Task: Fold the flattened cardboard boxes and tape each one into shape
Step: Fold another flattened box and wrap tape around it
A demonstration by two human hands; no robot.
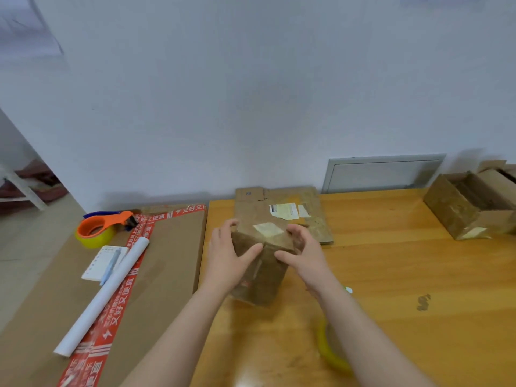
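One small cardboard box [265,275] stands on the table [391,275], clasped at its top by the left hand [226,258] and the right hand [307,255]; one flattened box [312,219] lies just behind; two folded boxes [463,208] are cropped at right; one tape roll [329,350] is half hidden beneath the right forearm

A box [262,275] mid-table [405,289], left hand [226,261] on its left side, right hand [307,252] on its right, flattened boxes [312,219] just behind it, assembled boxes [469,208] far right, tape roll [332,356] in front beside the right forearm, tape dispenser [103,227], notepad [103,262] and paper roll [106,297] on a large carton [167,261] left of the table
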